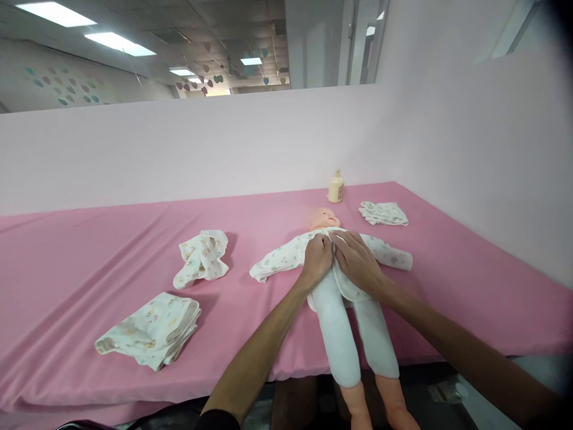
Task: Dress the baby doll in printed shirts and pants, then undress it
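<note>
A baby doll [326, 218] lies on its back with its head toward the wall and its feet hanging past the near edge. It wears a white printed baby shirt [286, 255] with both sleeves spread sideways, and white pants [336, 334]. My left hand [319, 258] is closed in a pinch on the shirt front at the upper chest. Right beside it, my right hand [356, 260] pinches the shirt's other front edge, its fingers bent over the cloth. Both hands hide what lies between the fingertips.
The doll lies on a pink sheet [250, 227] over a table. A lotion pump bottle [336, 187] and a folded white cloth [384, 213] stand near the wall. To the left are a crumpled printed cloth [202, 258] and a folded printed cloth stack [150, 328].
</note>
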The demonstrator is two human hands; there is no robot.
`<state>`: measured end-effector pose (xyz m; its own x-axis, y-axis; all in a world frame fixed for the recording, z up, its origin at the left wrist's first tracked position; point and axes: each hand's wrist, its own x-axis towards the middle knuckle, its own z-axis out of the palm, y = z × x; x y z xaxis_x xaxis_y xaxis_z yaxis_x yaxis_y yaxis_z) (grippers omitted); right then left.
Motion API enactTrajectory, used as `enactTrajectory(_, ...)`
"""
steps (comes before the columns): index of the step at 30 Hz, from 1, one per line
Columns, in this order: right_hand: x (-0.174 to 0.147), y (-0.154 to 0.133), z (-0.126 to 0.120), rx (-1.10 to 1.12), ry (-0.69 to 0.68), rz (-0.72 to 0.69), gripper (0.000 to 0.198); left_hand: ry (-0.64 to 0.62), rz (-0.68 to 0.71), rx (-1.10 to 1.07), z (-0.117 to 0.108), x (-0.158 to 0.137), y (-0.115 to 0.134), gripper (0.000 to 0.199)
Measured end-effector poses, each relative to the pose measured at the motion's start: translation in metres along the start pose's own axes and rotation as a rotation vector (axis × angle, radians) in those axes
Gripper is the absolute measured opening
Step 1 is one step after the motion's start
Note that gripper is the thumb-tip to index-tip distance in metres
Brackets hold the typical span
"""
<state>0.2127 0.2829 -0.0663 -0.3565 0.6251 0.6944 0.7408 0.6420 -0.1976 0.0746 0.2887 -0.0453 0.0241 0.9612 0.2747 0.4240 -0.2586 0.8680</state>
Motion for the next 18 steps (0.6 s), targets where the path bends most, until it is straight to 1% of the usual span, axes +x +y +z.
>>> enactTrajectory(3, -0.001, 0.0, 0.003, 0.03, 0.014, 0.032, 0.044, 0.006, 0.011, -0.038, 0.0, 0.001, -0.002, 0.027)
enactTrajectory(6, -0.001, 0.002, 0.007, 0.151, 0.037, 0.103, 0.043, -0.009, 0.022, -0.05, -0.001, 0.001, -0.005, 0.026)
enactTrajectory(11, -0.001, 0.005, 0.002, 0.361, -0.06, 0.216, 0.043, -0.04, 0.026, -0.051, -0.004, 0.004, -0.007, 0.024)
enactTrajectory(14, -0.005, 0.002, -0.009, 0.378, -0.077, 0.29, 0.043, -0.099, 0.038, -0.035, -0.017, 0.003, -0.003, 0.022)
enactTrajectory(16, -0.012, -0.004, -0.019, 0.336, -0.068, 0.33, 0.044, -0.18, 0.029, 0.008, -0.032, -0.002, 0.002, 0.022)
enactTrajectory(18, -0.021, -0.014, -0.027, 0.266, -0.07, 0.343, 0.043, -0.265, 0.008, 0.084, -0.05, -0.013, 0.007, 0.024)
